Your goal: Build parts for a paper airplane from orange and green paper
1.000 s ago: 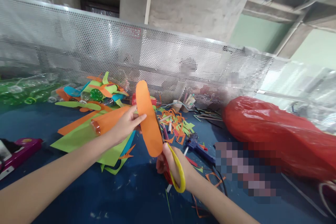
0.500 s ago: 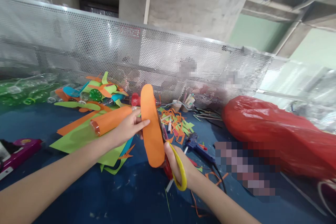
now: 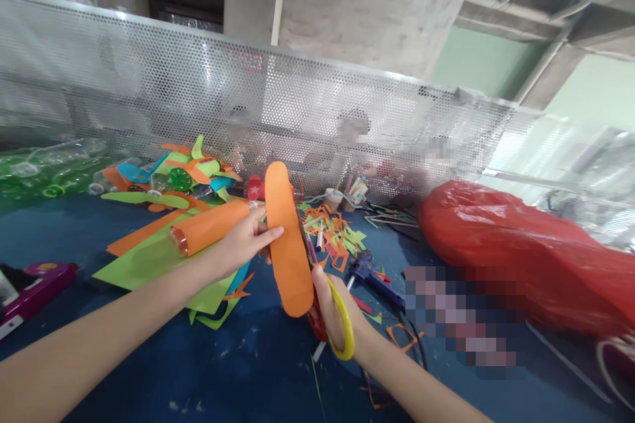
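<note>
My left hand (image 3: 255, 234) pinches the left edge of an orange paper strip (image 3: 288, 251) with rounded ends, thumb on its near face. The strip stands nearly upright above the table. My right hand (image 3: 335, 307) is closed round the handles of a pair of scissors (image 3: 342, 327), which show yellow and red. The blades run up along the strip's right edge, partly hidden behind it. Beyond my left wrist lies a clear bottle wrapped in orange paper (image 3: 211, 228), resting on green paper sheets (image 3: 149, 264).
A blue glue gun (image 3: 377, 284) lies right of the scissors, near orange and green scraps (image 3: 337, 238). Paper-decorated bottles (image 3: 193, 165) and green plastic bottles (image 3: 54, 168) fill the back left. A red plastic bag (image 3: 516, 244) is at right. A perforated metal screen (image 3: 198, 86) stands behind.
The strip and both hands stay almost in place. My right hand and the scissors have shifted very slightly to the right.
</note>
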### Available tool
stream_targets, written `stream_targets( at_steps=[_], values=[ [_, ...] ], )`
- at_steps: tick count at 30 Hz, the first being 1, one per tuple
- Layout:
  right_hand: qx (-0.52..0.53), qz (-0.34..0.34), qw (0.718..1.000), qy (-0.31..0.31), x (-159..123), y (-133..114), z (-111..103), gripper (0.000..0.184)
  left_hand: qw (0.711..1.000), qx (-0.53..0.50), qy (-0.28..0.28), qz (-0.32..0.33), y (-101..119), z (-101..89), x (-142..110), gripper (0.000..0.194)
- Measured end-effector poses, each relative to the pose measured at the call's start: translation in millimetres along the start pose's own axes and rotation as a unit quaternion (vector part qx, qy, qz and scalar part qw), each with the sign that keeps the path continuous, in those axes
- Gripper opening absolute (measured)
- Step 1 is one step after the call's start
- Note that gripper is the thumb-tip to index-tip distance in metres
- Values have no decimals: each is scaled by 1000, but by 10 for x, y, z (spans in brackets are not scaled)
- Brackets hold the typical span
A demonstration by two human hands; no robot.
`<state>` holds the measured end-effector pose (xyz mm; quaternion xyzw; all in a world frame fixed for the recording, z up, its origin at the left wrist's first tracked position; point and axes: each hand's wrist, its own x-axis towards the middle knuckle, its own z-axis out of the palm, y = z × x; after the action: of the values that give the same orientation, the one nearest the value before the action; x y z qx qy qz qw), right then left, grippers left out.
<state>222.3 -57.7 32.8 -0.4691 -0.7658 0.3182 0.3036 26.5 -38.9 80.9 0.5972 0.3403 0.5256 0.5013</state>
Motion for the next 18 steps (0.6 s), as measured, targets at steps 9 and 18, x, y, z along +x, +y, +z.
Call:
stream_targets(
  at_steps=[9, 18],
  values=[
    [2, 5, 1000, 12, -11, -81, -25, 61, 1000, 4, -1, 2, 8, 16, -6, 46],
    [-15, 25, 999, 21, 7, -135, -42, 60, 1000, 2, 0, -4, 27, 18, -22, 44]
  ],
)
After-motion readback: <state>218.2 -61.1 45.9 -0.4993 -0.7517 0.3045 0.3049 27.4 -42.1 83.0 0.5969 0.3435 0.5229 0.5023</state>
